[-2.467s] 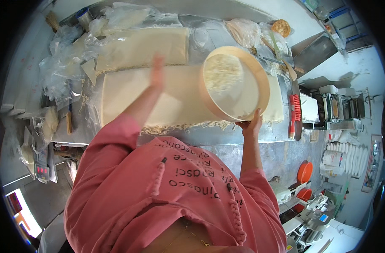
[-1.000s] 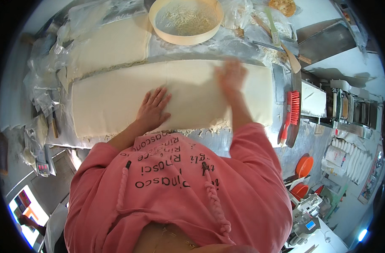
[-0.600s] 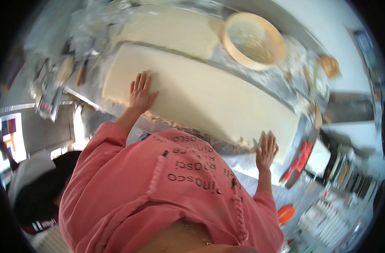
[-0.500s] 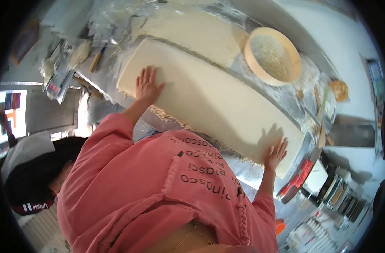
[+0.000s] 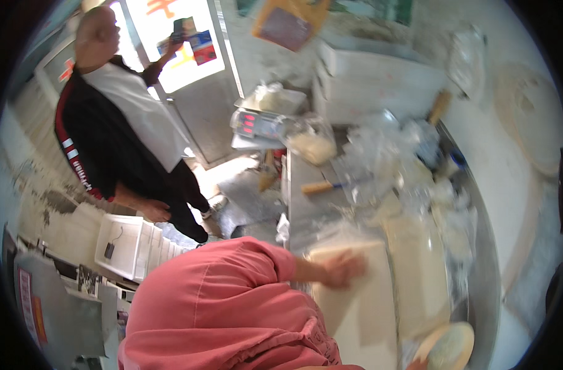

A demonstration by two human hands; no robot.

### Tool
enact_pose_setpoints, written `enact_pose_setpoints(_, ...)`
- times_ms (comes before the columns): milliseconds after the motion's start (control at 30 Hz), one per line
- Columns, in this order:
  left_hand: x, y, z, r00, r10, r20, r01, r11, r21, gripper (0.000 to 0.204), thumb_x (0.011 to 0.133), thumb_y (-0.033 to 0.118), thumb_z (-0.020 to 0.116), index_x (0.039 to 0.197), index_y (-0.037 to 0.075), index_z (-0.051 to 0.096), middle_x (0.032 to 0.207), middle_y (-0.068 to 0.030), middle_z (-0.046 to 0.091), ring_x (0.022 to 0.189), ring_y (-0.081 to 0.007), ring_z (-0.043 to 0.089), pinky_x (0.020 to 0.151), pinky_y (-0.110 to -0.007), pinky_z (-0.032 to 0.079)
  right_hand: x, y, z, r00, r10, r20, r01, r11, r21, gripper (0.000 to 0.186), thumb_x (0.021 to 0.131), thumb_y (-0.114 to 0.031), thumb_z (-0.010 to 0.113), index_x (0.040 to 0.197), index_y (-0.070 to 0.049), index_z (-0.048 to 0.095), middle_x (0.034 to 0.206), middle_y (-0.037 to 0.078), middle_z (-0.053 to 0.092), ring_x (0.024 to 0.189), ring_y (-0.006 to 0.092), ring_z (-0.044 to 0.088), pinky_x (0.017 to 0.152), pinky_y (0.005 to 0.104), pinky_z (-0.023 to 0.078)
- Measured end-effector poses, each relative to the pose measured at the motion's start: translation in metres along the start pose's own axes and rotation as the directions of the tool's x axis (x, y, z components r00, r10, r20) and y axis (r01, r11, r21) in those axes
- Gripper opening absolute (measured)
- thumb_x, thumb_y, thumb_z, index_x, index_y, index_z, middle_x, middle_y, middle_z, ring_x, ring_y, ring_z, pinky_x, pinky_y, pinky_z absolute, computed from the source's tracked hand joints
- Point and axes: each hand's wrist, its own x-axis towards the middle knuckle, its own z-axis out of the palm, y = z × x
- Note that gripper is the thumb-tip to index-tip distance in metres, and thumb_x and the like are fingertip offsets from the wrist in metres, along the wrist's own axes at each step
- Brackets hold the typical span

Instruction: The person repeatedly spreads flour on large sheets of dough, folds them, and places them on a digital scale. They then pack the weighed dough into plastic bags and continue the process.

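A long, pale, smooth slab of dough sheets (image 5: 349,314) lies on the metal table. My left hand (image 5: 345,269) is over its far end, fingers smeared by motion but seemingly flat and holding nothing. At the lower edge, a small part of my right hand (image 5: 418,364) shows at the rim of a round, wooden-rimmed sieve (image 5: 465,357) with pale, floury scraps in it. Most of this hand is cut off by the picture's edge. Beside the slab, to its right, lies a second pale dough sheet (image 5: 420,277).
A wooden-handled tool (image 5: 318,187), crumpled plastic bags (image 5: 386,151) and a scale (image 5: 256,125) with red digits are toward the table's far end. White bins (image 5: 380,80) stand behind. At left a person (image 5: 127,117) stands near the door, one hand raised with a phone-like object.
The view has swung left, bringing the standing person and door into sight. My right hand has left the slab's right end and is now at the sieve. My left hand still hovers over or touches the slab.
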Motion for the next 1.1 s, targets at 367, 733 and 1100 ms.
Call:
enact_pose_setpoints(367, -0.045, -0.253, -0.263, 0.06, -0.959, -0.278, -0.673, 0.167, -0.72, 0.053, 0.09, 0.026, 0.048, 0.134, 0.009, 0.025, 0.082, -0.008, 0.051, 0.069, -0.0185, 0.053, 0.055, -0.034, 0.045, -0.002, -0.096, -0.091, 0.82, -0.043, -0.57, -0.081, 0.978, -0.191, 0.037, 0.083, -0.033, 0.053, 0.103, -0.002, 0.058, 0.089, 0.015, 0.06, 0.083, 0.0311, 0.057, 0.069, 0.0471, 0.044)
enact_pose_setpoints(733, -0.036, -0.268, -0.297, -0.185, -0.411, -0.893, 0.091, 0.897, -0.432, 0.042, 0.082, 0.022, 0.058, 0.117, 0.003, 0.045, 0.113, -0.0155, 0.049, 0.099, -0.0276, 0.051, 0.085, -0.037, 0.041, 0.034, -0.211, -0.1, 0.811, 0.551, 0.198, -0.574, 0.813, 0.092, 0.043, 0.079, -0.029, 0.049, 0.113, -0.004, 0.05, 0.112, 0.018, 0.052, 0.101, 0.0298, 0.055, 0.078, 0.0441, 0.05)
enact_pose_setpoints(1100, 0.168, -0.049, -0.032, 0.848, 0.368, -0.381, -0.444, 0.886, -0.135, 0.052, 0.076, 0.022, 0.062, 0.125, 0.016, 0.047, 0.132, -0.0117, 0.041, 0.125, -0.0318, 0.035, 0.102, -0.043, 0.03, 0.02, -0.176, -0.102, 0.744, 0.553, 0.374, -0.661, 0.692, 0.291, 0.034, 0.079, -0.024, 0.048, 0.105, -0.004, 0.051, 0.099, 0.023, 0.06, 0.093, 0.0385, 0.058, 0.08, 0.0475, 0.046)
